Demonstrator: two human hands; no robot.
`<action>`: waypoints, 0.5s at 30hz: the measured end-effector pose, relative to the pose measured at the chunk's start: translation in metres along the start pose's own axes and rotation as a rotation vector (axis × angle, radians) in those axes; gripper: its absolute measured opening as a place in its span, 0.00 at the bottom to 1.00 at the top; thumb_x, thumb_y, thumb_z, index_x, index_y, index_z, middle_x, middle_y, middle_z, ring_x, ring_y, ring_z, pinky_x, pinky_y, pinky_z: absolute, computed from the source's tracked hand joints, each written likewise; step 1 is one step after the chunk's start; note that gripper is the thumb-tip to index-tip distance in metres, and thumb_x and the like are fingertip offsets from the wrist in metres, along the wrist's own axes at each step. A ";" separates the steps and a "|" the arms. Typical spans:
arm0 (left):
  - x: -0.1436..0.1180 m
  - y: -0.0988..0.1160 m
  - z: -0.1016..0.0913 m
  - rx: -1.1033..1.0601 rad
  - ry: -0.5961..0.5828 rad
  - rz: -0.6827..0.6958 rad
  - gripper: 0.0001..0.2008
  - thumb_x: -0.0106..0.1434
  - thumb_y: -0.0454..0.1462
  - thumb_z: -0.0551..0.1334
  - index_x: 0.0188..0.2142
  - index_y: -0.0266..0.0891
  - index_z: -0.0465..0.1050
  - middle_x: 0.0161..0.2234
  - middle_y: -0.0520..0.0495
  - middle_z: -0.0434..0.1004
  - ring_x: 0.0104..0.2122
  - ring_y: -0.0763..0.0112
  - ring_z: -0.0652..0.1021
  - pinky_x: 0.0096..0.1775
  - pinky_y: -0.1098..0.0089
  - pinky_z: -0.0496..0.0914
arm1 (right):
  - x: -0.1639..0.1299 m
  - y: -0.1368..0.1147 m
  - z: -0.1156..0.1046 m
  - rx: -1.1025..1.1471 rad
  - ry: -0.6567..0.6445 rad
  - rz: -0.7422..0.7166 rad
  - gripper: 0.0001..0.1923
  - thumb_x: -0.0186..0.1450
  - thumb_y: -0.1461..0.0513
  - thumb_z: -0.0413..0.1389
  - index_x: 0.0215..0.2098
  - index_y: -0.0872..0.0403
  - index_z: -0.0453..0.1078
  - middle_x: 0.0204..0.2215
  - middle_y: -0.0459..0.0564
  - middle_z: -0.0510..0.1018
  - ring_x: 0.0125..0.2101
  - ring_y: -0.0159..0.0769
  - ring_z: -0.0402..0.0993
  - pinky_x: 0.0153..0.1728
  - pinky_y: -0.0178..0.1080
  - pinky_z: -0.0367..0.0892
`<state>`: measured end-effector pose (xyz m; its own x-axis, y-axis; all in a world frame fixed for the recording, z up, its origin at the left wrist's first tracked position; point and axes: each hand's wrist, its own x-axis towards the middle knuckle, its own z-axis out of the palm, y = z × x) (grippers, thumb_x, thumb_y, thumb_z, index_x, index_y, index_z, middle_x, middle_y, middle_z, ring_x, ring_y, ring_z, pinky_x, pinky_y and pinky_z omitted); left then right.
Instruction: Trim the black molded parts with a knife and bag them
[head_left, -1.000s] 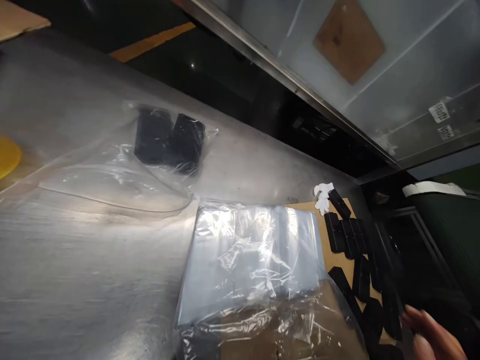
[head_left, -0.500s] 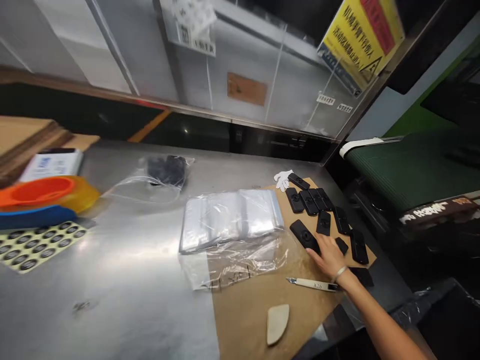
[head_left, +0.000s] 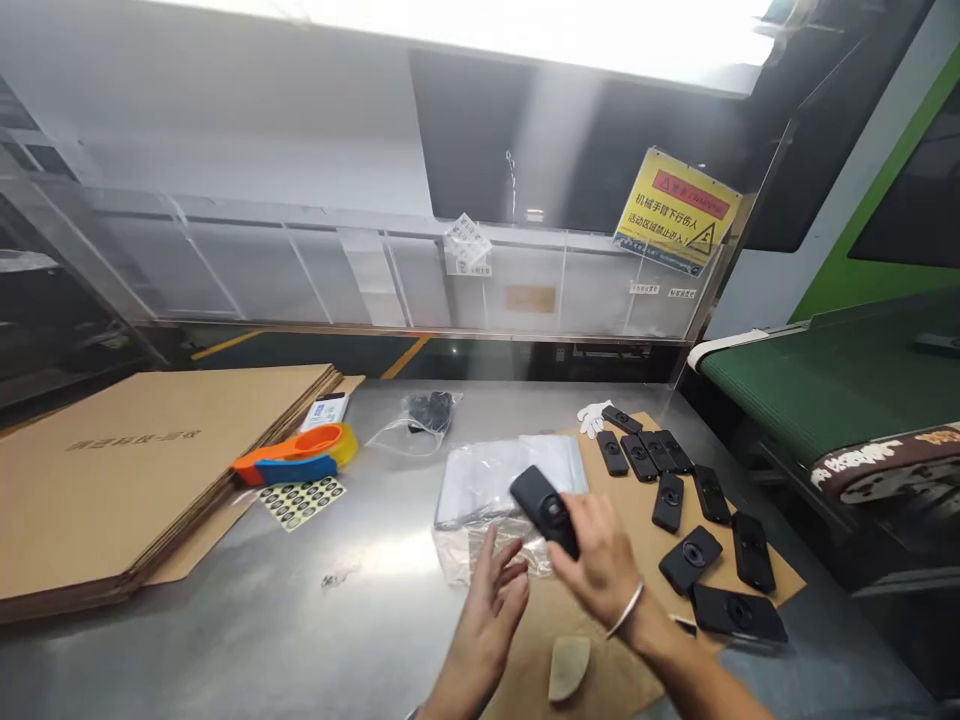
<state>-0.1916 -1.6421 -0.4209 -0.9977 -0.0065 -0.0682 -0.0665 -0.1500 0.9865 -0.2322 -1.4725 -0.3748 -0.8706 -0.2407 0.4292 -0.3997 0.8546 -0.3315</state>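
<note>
The right hand (head_left: 600, 565) is pinching a flat black plastic plate (head_left: 545, 508) with a round centre boss, lifting it above the stack of clear zip bags (head_left: 495, 470). The left hand (head_left: 491, 600) is hovering just beside it, fingers spread and holding nothing. A steadier hold probably calls for gripping the plate by its matte edges. More such plates (head_left: 679, 500) are lying right of the bags on the brown cardboard sheet (head_left: 637, 540), over brushed steel.
</note>
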 end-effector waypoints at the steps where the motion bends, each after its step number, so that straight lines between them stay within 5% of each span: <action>1: 0.020 0.006 0.021 -0.096 0.022 0.047 0.38 0.54 0.51 0.61 0.60 0.45 0.50 0.55 0.42 0.65 0.53 0.60 0.68 0.52 0.63 0.64 | 0.005 -0.010 0.003 0.027 0.013 -0.054 0.24 0.60 0.60 0.53 0.53 0.61 0.60 0.40 0.57 0.69 0.40 0.44 0.62 0.42 0.44 0.64; 3: 0.059 0.017 0.051 -0.204 0.104 0.079 0.33 0.56 0.48 0.60 0.58 0.42 0.52 0.52 0.40 0.68 0.52 0.61 0.69 0.51 0.64 0.65 | 0.017 -0.007 0.006 0.066 0.000 -0.124 0.25 0.60 0.58 0.53 0.53 0.62 0.60 0.43 0.59 0.68 0.42 0.44 0.62 0.44 0.44 0.64; 5: 0.105 0.024 0.063 -0.188 0.122 0.062 0.27 0.58 0.44 0.59 0.55 0.39 0.55 0.48 0.40 0.70 0.46 0.63 0.73 0.46 0.65 0.69 | 0.027 0.030 0.004 0.037 -0.021 -0.063 0.23 0.62 0.55 0.50 0.52 0.60 0.61 0.44 0.58 0.69 0.44 0.43 0.65 0.45 0.42 0.65; 10: 0.249 0.035 0.052 -0.011 0.203 -0.023 0.17 0.62 0.37 0.57 0.50 0.34 0.61 0.43 0.42 0.71 0.38 0.68 0.75 0.38 0.66 0.72 | 0.015 0.178 0.011 -0.509 -0.111 0.587 0.27 0.65 0.54 0.44 0.54 0.67 0.59 0.42 0.70 0.71 0.41 0.53 0.71 0.41 0.52 0.65; 15: 0.359 0.035 0.037 0.156 0.355 -0.133 0.14 0.62 0.39 0.58 0.45 0.34 0.66 0.41 0.45 0.71 0.37 0.68 0.74 0.37 0.63 0.72 | -0.001 0.271 0.058 -0.430 -0.468 0.792 0.39 0.63 0.47 0.36 0.58 0.73 0.49 0.35 0.69 0.76 0.37 0.55 0.75 0.43 0.53 0.63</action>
<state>-0.5529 -1.6132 -0.4059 -0.9141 -0.3424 -0.2172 -0.2237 -0.0210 0.9744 -0.3562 -1.2675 -0.5136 -0.9023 0.3891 -0.1857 0.3973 0.9176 -0.0076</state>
